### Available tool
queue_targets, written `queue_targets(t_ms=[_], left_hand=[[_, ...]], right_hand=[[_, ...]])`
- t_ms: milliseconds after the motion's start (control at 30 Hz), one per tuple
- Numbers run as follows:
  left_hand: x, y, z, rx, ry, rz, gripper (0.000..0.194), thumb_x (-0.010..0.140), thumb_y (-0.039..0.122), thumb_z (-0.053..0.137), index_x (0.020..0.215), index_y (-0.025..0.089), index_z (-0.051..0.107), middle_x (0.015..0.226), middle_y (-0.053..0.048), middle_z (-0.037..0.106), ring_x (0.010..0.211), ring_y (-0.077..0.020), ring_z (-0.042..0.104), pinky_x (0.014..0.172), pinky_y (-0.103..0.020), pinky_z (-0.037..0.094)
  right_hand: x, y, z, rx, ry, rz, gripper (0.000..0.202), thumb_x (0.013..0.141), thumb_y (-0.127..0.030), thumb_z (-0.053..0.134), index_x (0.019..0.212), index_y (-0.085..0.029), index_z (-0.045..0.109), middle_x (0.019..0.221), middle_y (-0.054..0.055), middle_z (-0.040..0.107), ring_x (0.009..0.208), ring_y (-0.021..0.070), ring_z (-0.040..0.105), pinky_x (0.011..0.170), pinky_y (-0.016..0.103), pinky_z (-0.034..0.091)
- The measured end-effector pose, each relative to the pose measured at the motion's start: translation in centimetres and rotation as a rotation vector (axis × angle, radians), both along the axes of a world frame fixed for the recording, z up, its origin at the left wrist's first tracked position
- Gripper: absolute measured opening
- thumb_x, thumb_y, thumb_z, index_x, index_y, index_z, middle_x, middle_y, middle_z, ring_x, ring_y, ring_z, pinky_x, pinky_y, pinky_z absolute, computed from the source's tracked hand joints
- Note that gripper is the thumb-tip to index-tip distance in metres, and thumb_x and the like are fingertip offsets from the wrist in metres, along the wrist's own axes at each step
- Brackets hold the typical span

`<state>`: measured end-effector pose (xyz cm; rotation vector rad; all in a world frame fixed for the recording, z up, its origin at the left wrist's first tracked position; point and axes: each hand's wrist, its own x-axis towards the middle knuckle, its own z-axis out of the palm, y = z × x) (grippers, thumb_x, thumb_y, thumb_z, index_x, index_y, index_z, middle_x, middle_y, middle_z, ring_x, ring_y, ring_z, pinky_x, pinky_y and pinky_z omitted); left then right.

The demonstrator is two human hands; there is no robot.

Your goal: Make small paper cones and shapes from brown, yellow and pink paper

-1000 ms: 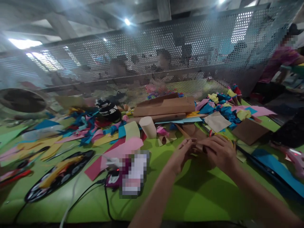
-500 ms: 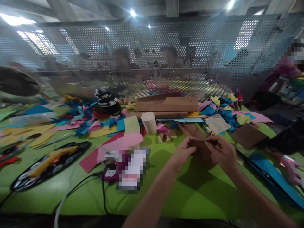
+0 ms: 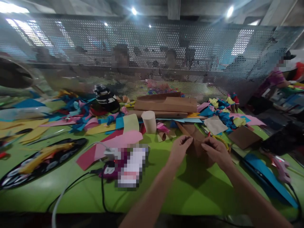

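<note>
"What have you got in your 2 hands?"

"A piece of brown paper [image 3: 197, 148]. My left hand [image 3: 181, 147] pinches it on the left between thumb and fingers, and my right hand [image 3: 216, 150] pinches it on the right."

"Where is it, exactly?"

"Between my hands, over the green table [image 3: 190, 198] (its underside is so dim that I can't make out the folds)."

"And around it?"

"A pink glue gun [image 3: 281, 167] lies off to the right, near some blue paper [image 3: 273, 182]. Farther away, to the left of my hands, a pale cylinder [image 3: 149, 123] stands upright. Behind that lie brown sheets [image 3: 166, 104], then comes a perforated screen [image 3: 152, 60]."
</note>
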<state>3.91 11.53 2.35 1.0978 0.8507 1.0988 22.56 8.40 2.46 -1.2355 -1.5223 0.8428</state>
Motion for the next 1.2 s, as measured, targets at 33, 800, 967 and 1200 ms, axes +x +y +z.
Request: queue_targets(t_ms=[33, 800, 967, 1200], left_hand=[[0.0, 0.0, 0.0, 0.016, 0.009, -0.002, 0.028, 0.080, 0.045, 0.072, 0.079, 0.017, 0.069, 0.075, -0.002, 0.066, 0.066, -0.0141, 0.054, 0.063, -0.025, 0.041], [0.6, -0.4, 0.2, -0.077, -0.279, -0.039, 0.034, 0.068, 0.036, 0.085, 0.089, 0.015, 0.069, 0.085, -0.005, 0.070, 0.071, -0.0146, 0.063, 0.071, -0.030, 0.053], [0.4, -0.4, 0.8, -0.037, -0.254, 0.046, 0.031, 0.066, 0.034, 0.086, 0.087, 0.016, 0.073, 0.086, -0.005, 0.072, 0.076, -0.0149, 0.064, 0.071, -0.026, 0.052], [0.0, -0.1, 0.6, -0.002, -0.124, 0.036, 0.028, 0.064, 0.034, 0.086, 0.085, 0.018, 0.076, 0.084, -0.004, 0.074, 0.077, -0.0156, 0.065, 0.074, -0.027, 0.051]], right_hand=[[0.0, 0.0, 0.1, 0.007, -0.023, 0.004, 0.022, 0.091, -0.039, 0.065, 0.082, -0.019, 0.066, 0.072, -0.001, 0.061, 0.068, 0.0154, 0.055, 0.062, 0.026, 0.042], [-1.8, -1.8, 1.1, 0.303, -0.164, -0.305, 0.029, 0.089, -0.050, 0.068, 0.089, -0.021, 0.066, 0.074, 0.002, 0.067, 0.066, 0.0183, 0.063, 0.058, 0.028, 0.053], [-2.5, -4.2, 1.3, 0.350, -0.349, -0.130, 0.016, 0.093, -0.038, 0.067, 0.091, -0.022, 0.066, 0.084, 0.003, 0.068, 0.073, 0.0183, 0.066, 0.066, 0.028, 0.055], [3.7, -8.5, -0.1, 0.335, -0.553, -0.341, 0.017, 0.097, -0.033, 0.060, 0.107, -0.021, 0.069, 0.094, 0.007, 0.072, 0.080, 0.0205, 0.068, 0.073, 0.032, 0.055]])
